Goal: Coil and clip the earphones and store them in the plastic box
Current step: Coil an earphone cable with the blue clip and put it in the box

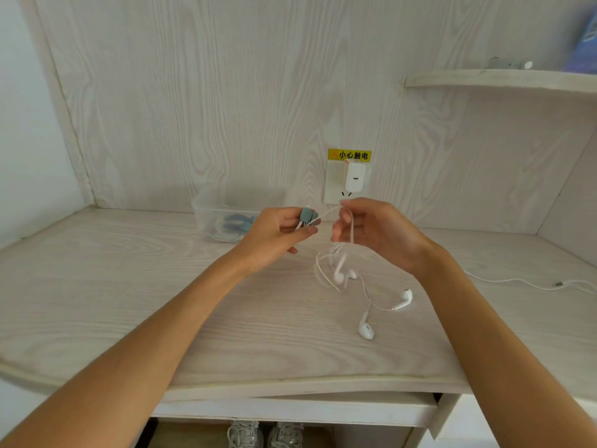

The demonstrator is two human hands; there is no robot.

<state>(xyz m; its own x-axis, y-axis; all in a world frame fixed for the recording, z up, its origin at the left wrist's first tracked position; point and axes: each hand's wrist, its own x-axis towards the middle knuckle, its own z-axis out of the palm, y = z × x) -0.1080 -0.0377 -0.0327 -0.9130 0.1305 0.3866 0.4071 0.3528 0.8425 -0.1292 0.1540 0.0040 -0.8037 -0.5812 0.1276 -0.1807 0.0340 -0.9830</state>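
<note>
A home or dorm desk nook: pale wood-grain desk (pixel 161 302), wall charger (pixel 354 176), sneakers (pixel 265 434) underneath.

Desk (pixel 113 286) left and front bare, free passage. Loose earbuds (pixel 366 328) and cable (pixel 517 281) clutter right side. Plastic box (pixel 226 218) against back wall, top open.

White earphones (pixel 342 273) hang in loose, uncoiled loops above the bench, with a grey clip (pixel 308 215) on their cable's left end. A second white pair (pixel 384 310) lies nearer. A clear plastic box (pixel 226 218) sits far left, holding clipped earphones.
</note>
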